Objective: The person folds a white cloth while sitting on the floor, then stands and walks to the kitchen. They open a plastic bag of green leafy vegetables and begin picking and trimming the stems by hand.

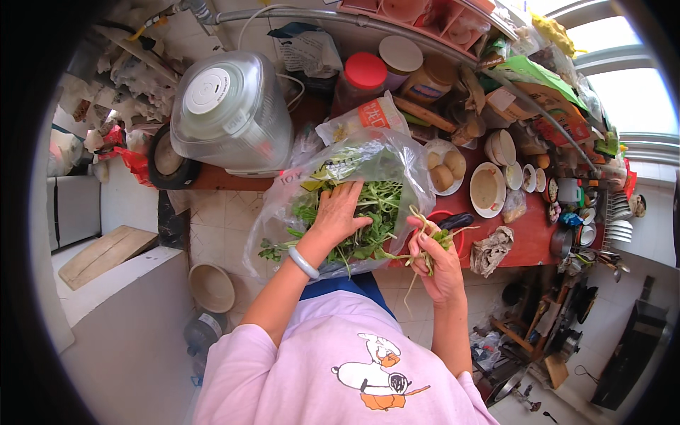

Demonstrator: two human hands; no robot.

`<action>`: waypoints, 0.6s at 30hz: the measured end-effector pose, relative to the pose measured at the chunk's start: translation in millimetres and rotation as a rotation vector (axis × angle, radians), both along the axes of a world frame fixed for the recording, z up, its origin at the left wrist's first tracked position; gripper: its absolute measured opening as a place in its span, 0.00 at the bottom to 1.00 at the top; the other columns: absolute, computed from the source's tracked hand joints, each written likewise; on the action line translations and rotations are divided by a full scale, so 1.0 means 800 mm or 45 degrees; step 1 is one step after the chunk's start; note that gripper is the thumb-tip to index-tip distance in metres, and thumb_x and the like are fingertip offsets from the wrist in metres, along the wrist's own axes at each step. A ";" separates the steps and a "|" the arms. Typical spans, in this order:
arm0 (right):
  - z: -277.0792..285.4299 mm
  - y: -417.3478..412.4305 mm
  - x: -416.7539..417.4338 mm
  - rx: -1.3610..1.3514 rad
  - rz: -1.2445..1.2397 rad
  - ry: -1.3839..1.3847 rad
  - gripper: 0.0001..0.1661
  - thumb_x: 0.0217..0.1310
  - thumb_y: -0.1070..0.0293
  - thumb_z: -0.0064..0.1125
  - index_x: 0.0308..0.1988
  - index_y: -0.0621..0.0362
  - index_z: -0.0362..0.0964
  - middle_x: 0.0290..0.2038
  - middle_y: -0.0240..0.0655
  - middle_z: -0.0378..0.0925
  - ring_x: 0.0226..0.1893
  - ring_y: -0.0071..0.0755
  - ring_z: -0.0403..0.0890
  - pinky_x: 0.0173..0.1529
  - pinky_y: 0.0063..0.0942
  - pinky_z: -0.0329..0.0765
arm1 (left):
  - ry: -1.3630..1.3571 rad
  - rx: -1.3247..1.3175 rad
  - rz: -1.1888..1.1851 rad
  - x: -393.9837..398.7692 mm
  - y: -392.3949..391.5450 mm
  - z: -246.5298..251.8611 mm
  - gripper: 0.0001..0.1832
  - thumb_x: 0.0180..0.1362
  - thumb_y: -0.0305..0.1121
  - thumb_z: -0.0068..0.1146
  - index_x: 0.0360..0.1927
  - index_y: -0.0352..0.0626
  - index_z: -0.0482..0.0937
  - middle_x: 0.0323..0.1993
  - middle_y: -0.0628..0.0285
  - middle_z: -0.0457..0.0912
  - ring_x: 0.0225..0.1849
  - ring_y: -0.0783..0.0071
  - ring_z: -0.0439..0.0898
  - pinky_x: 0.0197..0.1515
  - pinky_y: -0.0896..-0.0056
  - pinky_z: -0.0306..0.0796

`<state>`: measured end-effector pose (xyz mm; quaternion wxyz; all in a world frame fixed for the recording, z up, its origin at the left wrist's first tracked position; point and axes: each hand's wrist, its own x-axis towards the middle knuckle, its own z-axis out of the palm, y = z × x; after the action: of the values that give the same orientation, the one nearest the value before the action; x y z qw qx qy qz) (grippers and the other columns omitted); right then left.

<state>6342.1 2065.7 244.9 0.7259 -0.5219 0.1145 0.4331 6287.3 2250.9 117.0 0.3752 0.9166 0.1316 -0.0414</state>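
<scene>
A clear plastic bag (419,175) lies open before me, full of leafy green vegetables (380,199) with thin stems. My left hand (340,210) rests on the greens inside the bag's mouth, thumb and fingers spread; its fingertips partly sink from sight among the stems. To the right of the bag, my right hand (438,265) pinches a small bunch of pale stems (419,218) with a few leaves, and one thin stem dangles below. Behind that hand, a dark eggplant (456,220) lies at a red plastic container (438,215), which is mostly hidden.
A plate of potatoes (446,169) and a bowl of pale liquid (487,191) stand on the red table (531,239). A crumpled cloth (491,251) lies at its near edge. Back left is a clear-lidded appliance (234,117); a basin (211,287) sits on the floor.
</scene>
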 end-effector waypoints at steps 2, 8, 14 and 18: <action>0.003 -0.001 0.002 -0.008 -0.009 -0.010 0.19 0.66 0.71 0.47 0.55 0.64 0.65 0.25 0.30 0.71 0.15 0.13 0.60 0.19 0.12 0.55 | -0.110 -0.013 0.043 0.002 -0.004 0.002 0.41 0.43 0.40 0.68 0.62 0.42 0.63 0.59 0.54 0.66 0.61 0.57 0.64 0.56 0.55 0.59; -0.001 -0.006 0.001 -0.005 -0.030 -0.005 0.18 0.66 0.70 0.47 0.55 0.63 0.65 0.25 0.30 0.70 0.15 0.13 0.60 0.19 0.12 0.55 | -0.356 -0.241 0.272 -0.003 -0.021 -0.011 0.19 0.44 0.36 0.67 0.40 0.42 0.78 0.49 0.58 0.72 0.55 0.60 0.69 0.54 0.60 0.57; 0.001 -0.001 -0.005 0.017 -0.015 -0.004 0.18 0.66 0.71 0.46 0.54 0.63 0.66 0.25 0.30 0.71 0.15 0.13 0.59 0.19 0.12 0.55 | -0.426 -0.324 0.340 0.004 -0.045 -0.027 0.12 0.45 0.34 0.66 0.33 0.40 0.80 0.45 0.59 0.75 0.53 0.63 0.71 0.56 0.59 0.55; 0.001 -0.007 -0.006 0.012 -0.026 -0.020 0.17 0.66 0.71 0.46 0.54 0.62 0.67 0.25 0.30 0.71 0.15 0.13 0.60 0.19 0.12 0.55 | -0.586 -0.508 0.352 -0.002 -0.038 -0.011 0.08 0.50 0.31 0.62 0.33 0.40 0.81 0.42 0.61 0.80 0.50 0.66 0.75 0.55 0.61 0.60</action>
<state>6337.4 2060.0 245.8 0.7337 -0.5205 0.1121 0.4222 6285.4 2220.5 108.2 0.5691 0.7839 0.1559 0.1932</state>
